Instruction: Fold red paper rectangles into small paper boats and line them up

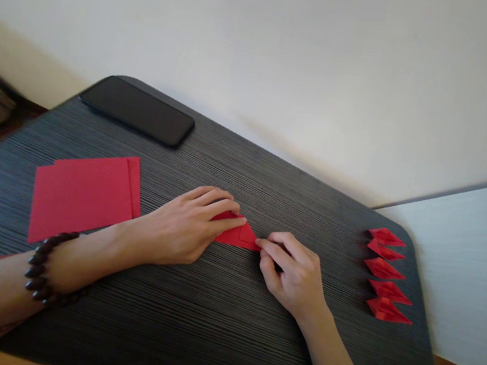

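A folded piece of red paper (244, 236) lies on the dark table between my hands, tapering to a point on the right. My left hand (185, 222) covers its left part, the fingers curved and pressing it down near its top edge. With thumb and fingers closed together, my right hand (290, 269) pinches the paper's right tip. The part of the paper beneath my left hand is hidden. Dark beads circle my left wrist.
Several flat red paper sheets (81, 195) lie stacked to the left. A black phone (138, 109) rests near the back edge of the table (202, 335). Several pointed red folded paper pieces (384, 269) form a column at the right. A pale wall stands behind.
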Motion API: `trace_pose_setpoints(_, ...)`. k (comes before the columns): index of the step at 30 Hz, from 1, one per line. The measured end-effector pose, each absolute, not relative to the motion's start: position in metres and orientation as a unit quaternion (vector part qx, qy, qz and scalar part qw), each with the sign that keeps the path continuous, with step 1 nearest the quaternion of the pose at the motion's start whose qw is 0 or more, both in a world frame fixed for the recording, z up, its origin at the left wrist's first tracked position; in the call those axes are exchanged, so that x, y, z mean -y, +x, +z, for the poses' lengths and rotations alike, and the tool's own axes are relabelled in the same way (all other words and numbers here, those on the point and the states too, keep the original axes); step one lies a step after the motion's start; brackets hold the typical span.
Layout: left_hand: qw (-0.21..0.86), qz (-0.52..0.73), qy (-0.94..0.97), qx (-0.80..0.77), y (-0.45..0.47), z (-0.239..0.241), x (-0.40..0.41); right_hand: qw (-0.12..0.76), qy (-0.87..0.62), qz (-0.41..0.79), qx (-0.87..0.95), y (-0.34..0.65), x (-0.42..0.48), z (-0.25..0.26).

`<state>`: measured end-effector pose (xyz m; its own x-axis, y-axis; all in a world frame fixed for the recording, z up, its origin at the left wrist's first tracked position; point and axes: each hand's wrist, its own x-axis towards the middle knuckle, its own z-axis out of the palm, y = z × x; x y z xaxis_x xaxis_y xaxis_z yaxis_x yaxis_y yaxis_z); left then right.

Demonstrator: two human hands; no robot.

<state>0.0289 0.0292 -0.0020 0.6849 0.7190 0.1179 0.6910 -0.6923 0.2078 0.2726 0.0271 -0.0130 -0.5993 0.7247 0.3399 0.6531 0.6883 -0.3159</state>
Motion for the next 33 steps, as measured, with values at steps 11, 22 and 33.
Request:
trace_pose_setpoints(11, 0.074, 0.097, 0.922, -0.367, 0.029, -0.001, -0.030, 0.239, -0.396, 0.072, 0.884, 0.270, -0.029, -0.015)
trace_pose_setpoints(22, 0.067, 0.111, 0.916, -0.379, 0.028, -0.003, -0.030, 0.215, -0.384, 0.046, 0.897, 0.273, -0.026, -0.012)
trace_pose_setpoints(33, 0.070, 0.109, 0.925, -0.357, 0.026, -0.001, -0.030, 0.184, -0.404, 0.047, 0.895, 0.261, -0.030, -0.015)
